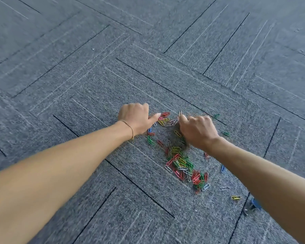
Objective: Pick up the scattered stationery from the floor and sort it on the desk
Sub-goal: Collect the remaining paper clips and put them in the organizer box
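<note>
Coloured paper clips [180,163] lie strewn on the grey carpet floor [95,85] between my hands. My left hand [135,118] rests knuckles-up with its thumb stretched toward the far clips. My right hand [197,130] curls its fingers [183,118], pinching a silver clip [180,113] upright. Better, I judge, to rake the clips into one heap and scoop, since single picks snag on carpet pile. A blue binder clip [253,206] waits near my right forearm.

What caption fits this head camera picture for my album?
Two hands, left hand and right hand, gather colourful paper clips scattered on grey carpet.
</note>
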Available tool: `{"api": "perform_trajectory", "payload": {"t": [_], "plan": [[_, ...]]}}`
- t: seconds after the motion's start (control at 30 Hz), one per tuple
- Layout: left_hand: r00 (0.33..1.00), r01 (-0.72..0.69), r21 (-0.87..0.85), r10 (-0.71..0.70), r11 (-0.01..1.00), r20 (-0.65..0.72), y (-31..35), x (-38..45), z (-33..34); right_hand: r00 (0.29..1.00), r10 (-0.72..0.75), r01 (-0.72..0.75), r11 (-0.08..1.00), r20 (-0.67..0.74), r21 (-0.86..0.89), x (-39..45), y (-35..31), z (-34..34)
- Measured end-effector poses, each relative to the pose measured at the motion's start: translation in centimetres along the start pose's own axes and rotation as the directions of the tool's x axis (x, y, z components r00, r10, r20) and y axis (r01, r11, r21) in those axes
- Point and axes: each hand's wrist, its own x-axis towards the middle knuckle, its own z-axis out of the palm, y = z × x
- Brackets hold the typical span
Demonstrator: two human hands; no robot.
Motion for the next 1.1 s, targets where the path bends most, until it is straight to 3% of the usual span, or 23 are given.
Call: {"api": "perform_trajectory", "payload": {"t": [0.07, 0.13, 0.17, 0.2, 0.23, 0.3, 0.33, 0.4, 0.5, 0.6, 0.67, 0.7, 0.73, 0.77, 0.83, 0.87, 0.9, 0.93, 1.0, 1.03, 1.1], "plan": [[0.999, -0.044, 0.054, 0.043, 0.998, 0.022, 0.5, 0.2, 0.2, 0.996, 0.083, -0.080, 0.981, -0.013, 0.177, -0.6, -0.6, -0.3], [0.995, -0.101, 0.069, 0.100, 0.993, 0.016, 1.3, 0.0, 0.5, 0.967, 0.255, -0.217, 0.864, -0.024, 0.454, -1.7, -1.5, -1.1], [0.991, -0.133, 0.066, 0.133, 0.989, 0.008, 1.6, -0.1, 0.6, 0.937, 0.349, -0.290, 0.729, 0.029, 0.620, -2.4, -1.9, -1.7], [0.985, -0.170, 0.058, 0.170, 0.984, -0.001, 1.9, -0.4, 0.8, 0.903, 0.414, -0.341, 0.517, 0.119, 0.785, -3.1, -2.3, -2.3], [0.977, -0.212, 0.049, 0.213, 0.976, -0.009, 2.1, -0.6, 1.0, 0.870, 0.438, -0.354, 0.238, 0.225, 0.904, -3.9, -2.6, -2.9], [0.958, -0.285, 0.028, 0.286, 0.958, -0.021, 2.5, -1.1, 1.3, 0.826, 0.366, -0.332, -0.301, 0.430, 0.894, -5.4, -3.1, -4.1], [0.949, -0.313, 0.025, 0.314, 0.949, -0.024, 2.7, -1.2, 1.5, 0.818, 0.307, -0.314, -0.470, 0.487, 0.825, -6.1, -3.3, -4.6], [0.936, -0.350, 0.027, 0.351, 0.936, -0.024, 3.2, -1.4, 1.8, 0.810, 0.225, -0.281, -0.661, 0.542, 0.695, -7.1, -3.7, -5.2], [0.931, -0.364, 0.010, 0.364, 0.931, -0.010, 3.8, -1.6, 1.9, 0.825, 0.176, -0.244, -0.746, 0.537, 0.619, -7.7, -3.9, -5.6], [0.949, -0.314, -0.095, 0.314, 0.945, -0.012, 4.4, -1.9, 1.5, 0.811, 0.203, -0.251, -0.726, 0.548, 0.640, -7.9, -3.8, -5.5], [0.972, -0.209, -0.315, 0.231, 0.926, 0.033, 5.0, -2.3, 0.9, 0.777, 0.267, -0.289, -0.653, 0.570, 0.700, -8.1, -3.7, -5.4], [0.979, -0.101, -0.504, 0.177, 0.858, 0.105, 5.3, -2.7, 0.4, 0.764, 0.294, -0.312, -0.611, 0.574, 0.728, -8.3, -3.7, -5.3], [0.969, 0.054, -0.722, 0.138, 0.690, 0.205, 5.6, -3.2, -0.2, 0.752, 0.317, -0.329, -0.578, 0.577, 0.747, -8.5, -3.6, -5.3], [0.941, 0.229, -0.878, 0.135, 0.420, 0.310, 5.9, -3.8, -0.9, 0.743, 0.339, -0.336, -0.557, 0.577, 0.759, -8.7, -3.6, -5.2], [0.868, 0.476, -0.873, 0.216, -0.111, 0.446, 6.2, -5.2, -2.4, 0.715, 0.387, -0.350, -0.522, 0.582, 0.777, -9.2, -3.6, -4.9], [0.848, 0.521, -0.810, 0.267, -0.269, 0.457, 6.2, -5.9, -3.0, 0.700, 0.425, -0.381, -0.458, 0.574, 0.804, -9.3, -3.7, -4.7], [0.842, 0.535, -0.755, 0.309, -0.379, 0.442, 6.3, -6.6, -3.6, 0.693, 0.482, -0.442, -0.303, 0.536, 0.844, -9.5, -3.9, -4.4], [0.843, 0.535, -0.709, 0.337, -0.459, 0.418, 6.3, -7.2, -4.0, 0.706, 0.534, -0.521, -0.052, 0.465, 0.852, -9.6, -4.2, -3.8], [0.853, 0.522, -0.641, 0.350, -0.562, 0.387, 6.2, -8.0, -4.6, 0.774, 0.560, -0.592, 0.476, 0.295, 0.651, -10.1, -4.9, -2.4], [0.862, 0.507, -0.630, 0.341, -0.588, 0.376, 6.1, -8.4, -4.8, 0.811, 0.540, -0.571, 0.646, 0.225, 0.506, -10.3, -5.4, -2.0], [0.880, 0.476, -0.653, 0.303, -0.589, 0.367, 6.0, -8.8, -4.9, 0.882, 0.449, -0.470, 0.819, 0.143, 0.330, -10.2, -6.1, -1.6]]}}
